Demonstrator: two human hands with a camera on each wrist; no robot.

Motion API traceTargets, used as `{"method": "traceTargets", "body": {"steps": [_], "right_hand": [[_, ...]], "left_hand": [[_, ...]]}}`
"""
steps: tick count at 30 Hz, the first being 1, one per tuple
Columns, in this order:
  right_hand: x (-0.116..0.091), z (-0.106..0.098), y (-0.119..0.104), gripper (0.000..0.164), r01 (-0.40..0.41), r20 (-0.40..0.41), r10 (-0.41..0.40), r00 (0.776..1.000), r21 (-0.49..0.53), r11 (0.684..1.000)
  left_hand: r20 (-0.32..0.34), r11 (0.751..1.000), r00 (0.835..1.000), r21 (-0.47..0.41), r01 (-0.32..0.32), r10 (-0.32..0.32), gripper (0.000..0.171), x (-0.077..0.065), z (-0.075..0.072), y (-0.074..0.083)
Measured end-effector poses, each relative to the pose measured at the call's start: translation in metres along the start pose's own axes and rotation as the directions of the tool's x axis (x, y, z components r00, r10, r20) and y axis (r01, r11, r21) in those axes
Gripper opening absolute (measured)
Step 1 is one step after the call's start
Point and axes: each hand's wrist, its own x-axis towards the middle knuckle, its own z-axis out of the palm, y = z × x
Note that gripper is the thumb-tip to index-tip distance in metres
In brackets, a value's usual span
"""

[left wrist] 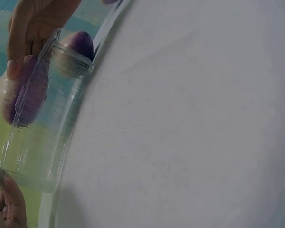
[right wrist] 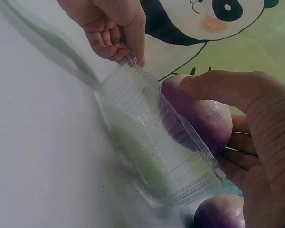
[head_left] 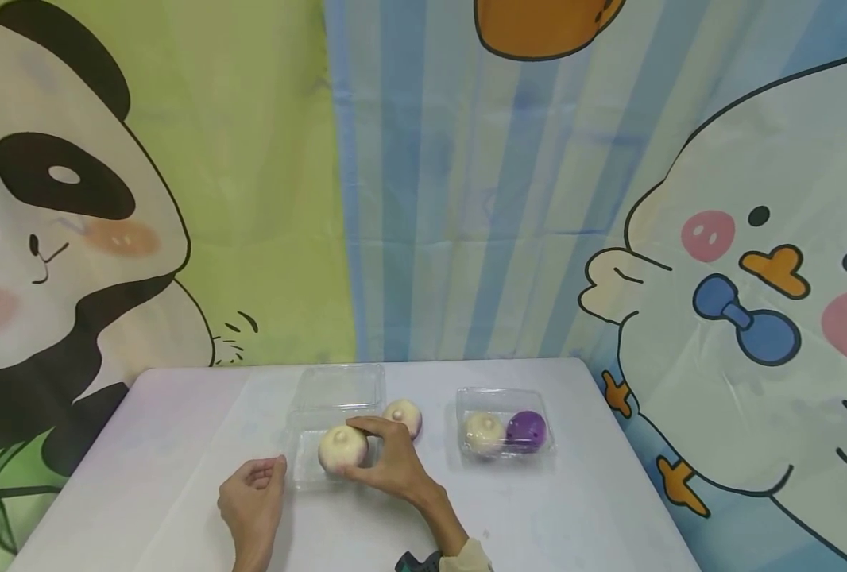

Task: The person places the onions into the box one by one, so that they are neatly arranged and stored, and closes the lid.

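Note:
My right hand (head_left: 396,467) grips a round white-and-purple turnip (head_left: 342,450) between thumb and fingers. In the right wrist view the held turnip (right wrist: 199,114) is at the rim of a clear plastic box (right wrist: 147,142), partly seen through its wall. The box's hinged lid (head_left: 341,388) lies folded open toward the back of the table. My left hand (head_left: 253,502) pinches the box's left rim, fingers curled, as the right wrist view shows. Another turnip (head_left: 404,415) sits behind my right hand, just right of the box.
To the right stands a second clear plastic box (head_left: 505,397), closed, with one white-side-up turnip (head_left: 484,433) and one purple-side-up turnip (head_left: 527,431) inside. The white table (head_left: 581,508) ends at a cartoon-printed curtain (head_left: 452,238) behind.

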Motion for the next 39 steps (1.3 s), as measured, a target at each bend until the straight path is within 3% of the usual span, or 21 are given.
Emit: {"method": "traceTargets", "body": {"steps": [16,39], "right_hand": [[0.002,0.002,-0.004,0.062,-0.062,0.06,0.058,0.997,0.067,0.996],[0.011,0.01,-0.009,0.062,-0.015,0.137,0.021,0.99,-0.047,0.999]], "left_hand": [[-0.004,1.0,1.0,-0.008,-0.001,0.001,0.017,-0.001,0.0,0.001],[-0.021,0.999,0.999,-0.015,-0.039,0.039,0.013,-0.001,0.0,0.002]]}}
